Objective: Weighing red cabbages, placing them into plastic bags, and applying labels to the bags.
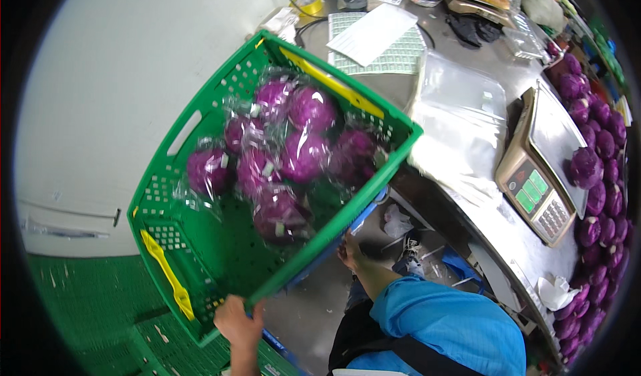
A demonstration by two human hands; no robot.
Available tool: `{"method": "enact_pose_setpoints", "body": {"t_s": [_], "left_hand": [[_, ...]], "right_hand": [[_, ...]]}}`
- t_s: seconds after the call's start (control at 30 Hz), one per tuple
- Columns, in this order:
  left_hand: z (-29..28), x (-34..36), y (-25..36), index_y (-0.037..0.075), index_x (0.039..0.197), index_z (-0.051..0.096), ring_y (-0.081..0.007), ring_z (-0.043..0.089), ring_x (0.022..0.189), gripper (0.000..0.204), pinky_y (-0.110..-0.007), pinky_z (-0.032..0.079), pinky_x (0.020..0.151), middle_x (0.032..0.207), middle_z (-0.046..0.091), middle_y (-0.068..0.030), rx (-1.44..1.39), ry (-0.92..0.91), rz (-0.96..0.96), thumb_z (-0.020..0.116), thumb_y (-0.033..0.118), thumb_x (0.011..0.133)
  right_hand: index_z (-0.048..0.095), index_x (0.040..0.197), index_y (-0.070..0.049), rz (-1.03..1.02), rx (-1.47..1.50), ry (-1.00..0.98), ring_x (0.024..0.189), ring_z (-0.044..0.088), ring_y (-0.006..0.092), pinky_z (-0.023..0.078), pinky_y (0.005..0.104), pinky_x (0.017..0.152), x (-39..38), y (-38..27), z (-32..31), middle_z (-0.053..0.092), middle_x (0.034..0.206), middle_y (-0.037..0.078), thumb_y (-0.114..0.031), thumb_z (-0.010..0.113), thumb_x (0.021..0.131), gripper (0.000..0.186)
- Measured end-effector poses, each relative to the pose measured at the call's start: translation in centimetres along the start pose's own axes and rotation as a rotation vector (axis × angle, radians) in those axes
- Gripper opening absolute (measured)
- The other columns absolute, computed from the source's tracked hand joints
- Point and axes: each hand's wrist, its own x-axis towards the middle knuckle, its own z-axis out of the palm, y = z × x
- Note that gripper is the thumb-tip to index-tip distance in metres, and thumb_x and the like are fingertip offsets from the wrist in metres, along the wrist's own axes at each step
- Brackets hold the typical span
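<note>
Item, rectangular green plastic crate with perforated walls (215, 281): tilted, left of the steel-topped table (384, 88), its near corner toward the wearer; yellow plastic handles (167, 274) at its two ends.

Contents, round purple cabbages in clear plastic film (305, 156): at least eight visible, bunched toward the far end, the near end of the crate floor bare.

Left hand (239, 324): bare, fingers clenched on the crate's rim at the near corner, thumb extended along it.

Right hand (348, 252): bare, at the outside of the crate's right-hand wall, beside a blue edge (324, 254) below it; whether the fingers grasp or merely touch cannot be told.

Table, near side: stack of flat clear plastic bags (461, 119), just right of the crate; beige digital scale with a flat metal tray and green display (539, 166), right of the bags; crumpled white wad (557, 292) near the table's lower end.

Table, far side: white paper sheet (372, 34) lying over green-and-white printed sheets (406, 59); yellow tape roll (309, 6).

Far right: heap of loose purple cabbages (609, 176).

Lower left: dark green plastic crates (87, 302), beneath the pale wall (120, 76)
</note>
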Motion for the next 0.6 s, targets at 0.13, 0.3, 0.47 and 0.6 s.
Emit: {"method": "enact_pose_setpoints", "body": {"t_s": [0.13, 0.3, 0.47, 0.6], "left_hand": [[-0.7, -0.5, 0.0, 0.007, 0.069, 0.048, -0.0317, 0.049, 0.055, 0.033, -0.04, 0.036, 0.05, 0.063, 0.047, -0.0102, -0.05, -0.079, 0.059, 0.062, 0.037, 0.069], [-2.8, -0.4, 1.4, 0.005, 0.082, 0.055, -0.0339, 0.054, 0.082, 0.035, -0.04, 0.043, 0.071, 0.092, 0.056, -0.0159, -0.121, -0.292, -0.103, 0.06, 0.039, 0.075], [-1.4, 2.3, 8.7, 0.006, 0.077, 0.048, -0.0291, 0.055, 0.071, 0.022, -0.038, 0.043, 0.065, 0.074, 0.055, -0.0112, -0.776, 0.283, 0.435, 0.066, 0.013, 0.066], [0.2, 7.6, 21.6, 0.004, 0.082, 0.057, -0.0278, 0.056, 0.082, 0.018, -0.035, 0.043, 0.073, 0.087, 0.059, -0.0107, -1.033, 0.004, 0.716, 0.065, 0.005, 0.067]], "right_hand": [[0.051, 0.069, -0.016, -0.085, -0.096, 0.129, 0.048, 0.044, 0.0137, 0.039, 0.0255, 0.046, 0.5, 0.3, -1.9, 0.043, 0.055, 0.0, -0.033, 0.055, 0.081, 0.021], [0.056, 0.09, -0.01, -0.295, -1.106, -0.136, 0.062, 0.055, 0.012, 0.044, 0.0259, 0.056, -6.4, -5.1, -3.7, 0.056, 0.071, 0.003, -0.03, 0.055, 0.08, 0.022], [0.061, 0.085, -0.003, -0.452, -1.204, -0.221, 0.069, 0.058, 0.0188, 0.046, 0.0302, 0.066, -23.9, -15.6, -3.0, 0.062, 0.078, 0.012, -0.026, 0.053, 0.083, 0.024], [0.06, 0.082, -0.001, -0.975, -1.177, 0.344, 0.069, 0.057, 0.0147, 0.044, 0.0261, 0.063, -36.7, -23.9, -3.0, 0.061, 0.075, 0.009, -0.022, 0.053, 0.084, 0.022]]}}
